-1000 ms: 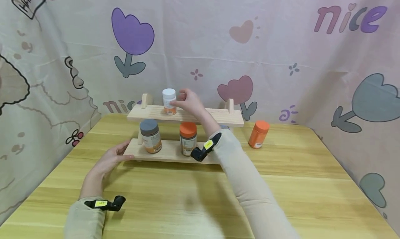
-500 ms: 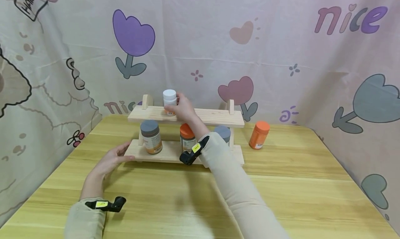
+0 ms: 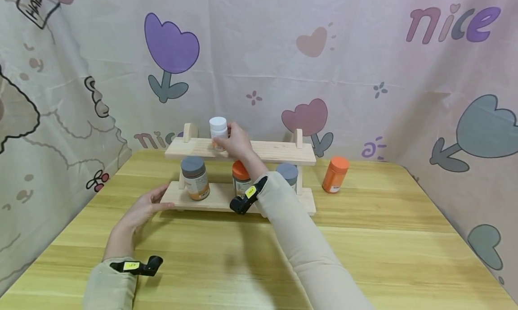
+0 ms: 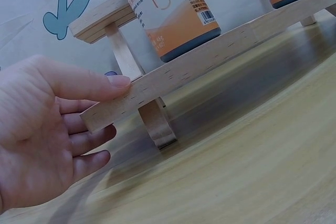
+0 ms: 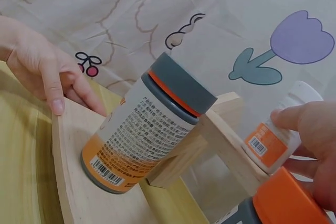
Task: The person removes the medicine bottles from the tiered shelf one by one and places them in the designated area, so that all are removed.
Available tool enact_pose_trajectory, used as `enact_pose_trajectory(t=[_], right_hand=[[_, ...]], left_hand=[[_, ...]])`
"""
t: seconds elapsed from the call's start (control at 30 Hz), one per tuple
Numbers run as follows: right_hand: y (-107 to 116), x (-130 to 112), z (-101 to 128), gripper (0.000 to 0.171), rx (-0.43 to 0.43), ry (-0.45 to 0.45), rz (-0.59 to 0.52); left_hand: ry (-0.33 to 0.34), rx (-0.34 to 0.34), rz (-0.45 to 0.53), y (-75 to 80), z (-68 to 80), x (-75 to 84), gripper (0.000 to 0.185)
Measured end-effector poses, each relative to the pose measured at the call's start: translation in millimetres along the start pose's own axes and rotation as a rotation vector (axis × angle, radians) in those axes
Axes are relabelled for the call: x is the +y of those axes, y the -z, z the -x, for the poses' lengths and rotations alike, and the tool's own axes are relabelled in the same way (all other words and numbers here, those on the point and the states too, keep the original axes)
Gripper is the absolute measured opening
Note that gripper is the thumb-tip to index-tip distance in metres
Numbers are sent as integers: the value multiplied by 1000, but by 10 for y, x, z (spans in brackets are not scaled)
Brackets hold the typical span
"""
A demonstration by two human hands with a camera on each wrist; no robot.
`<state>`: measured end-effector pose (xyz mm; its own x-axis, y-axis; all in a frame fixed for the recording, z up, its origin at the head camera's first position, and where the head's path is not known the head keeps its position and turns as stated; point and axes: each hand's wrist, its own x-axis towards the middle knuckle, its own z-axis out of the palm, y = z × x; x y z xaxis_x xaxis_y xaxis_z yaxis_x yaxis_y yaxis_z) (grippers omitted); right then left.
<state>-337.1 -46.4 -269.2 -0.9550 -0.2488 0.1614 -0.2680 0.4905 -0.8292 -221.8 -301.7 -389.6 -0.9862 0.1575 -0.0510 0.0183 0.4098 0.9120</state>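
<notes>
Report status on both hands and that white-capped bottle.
Right hand grips white-capped bottle on rack's top shelf. Left hand steadies bottom shelf, fingers straight. Nothing in the way.

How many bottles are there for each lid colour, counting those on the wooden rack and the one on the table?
White lid: 1, on the top shelf, held by the right hand (white-lidded bottle).
Grey lid: 2, on the lower shelf.
Orange lid: 2, one on the lower shelf, one on the table.
Total: 5 bottles.
</notes>
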Motion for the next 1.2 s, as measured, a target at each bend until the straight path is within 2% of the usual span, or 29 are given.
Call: enact_pose_trajectory(t=[0.3,0.6,0.83,1.07,1.2], right_hand=[[79,-11,15,55,-29,25,67],[295,-31,96,50,-52,74,29],[498,-73,172,48,-6,81,2],[749,-14,243,46,34,89,-39],[917,54,282,49,74,72,-7]], left_hand=[[1,-1,6,-1,-23,8,85],[3,-7,10,1,-30,2,86],[15,-12,21,4,-37,-5,85],[20,-15,13,1,-34,-18,85],[8,-17,-1,1,-27,-10,85]])
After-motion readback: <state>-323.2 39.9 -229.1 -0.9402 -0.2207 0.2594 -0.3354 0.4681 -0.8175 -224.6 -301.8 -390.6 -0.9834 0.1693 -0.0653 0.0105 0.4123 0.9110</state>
